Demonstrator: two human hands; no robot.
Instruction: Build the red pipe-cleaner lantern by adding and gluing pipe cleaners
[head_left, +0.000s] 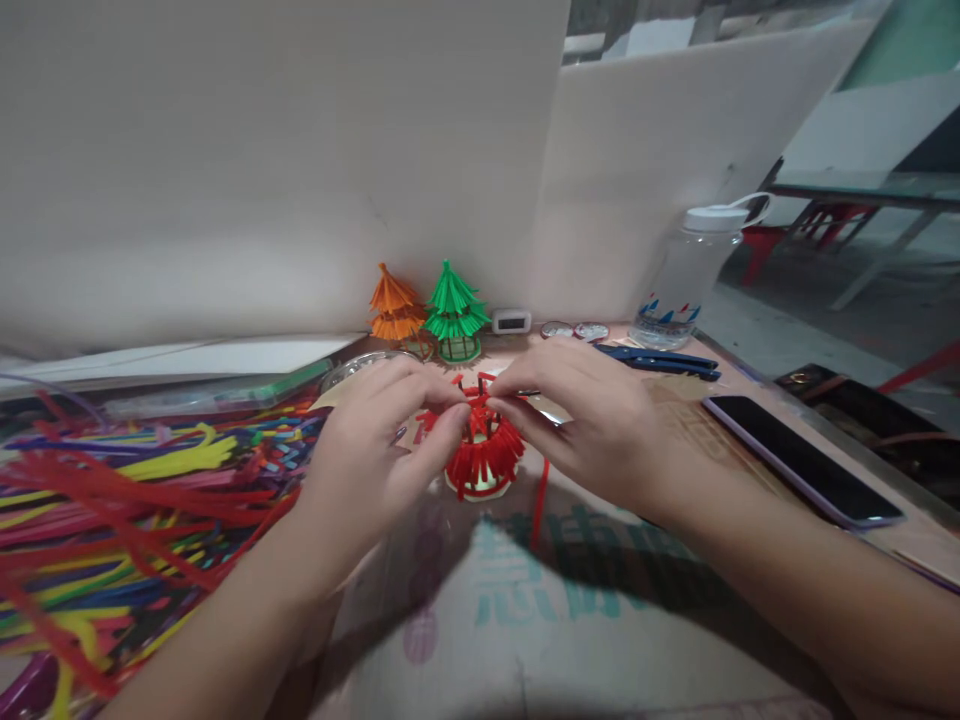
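Observation:
A small red pipe-cleaner structure (486, 462) with a fringed, skirt-like layer stands upright on a pale round base at the middle of the table. My left hand (397, 430) is at its upper left, thumb and forefinger pinched on its red top. From the right, my right hand (577, 410) pinches at the same top part, with thumb and forefinger close together. A loose red strip (541, 503) hangs down just right of the structure. The fingertips partly cover the structure's top.
Many coloured pipe cleaners (120, 510) lie at the left. Behind stand an orange tree (395, 308), a green tree (454, 315) and a small display (511, 321). At the right are a bottle (675, 285), dark blue pliers (664, 362) and a phone (802, 460).

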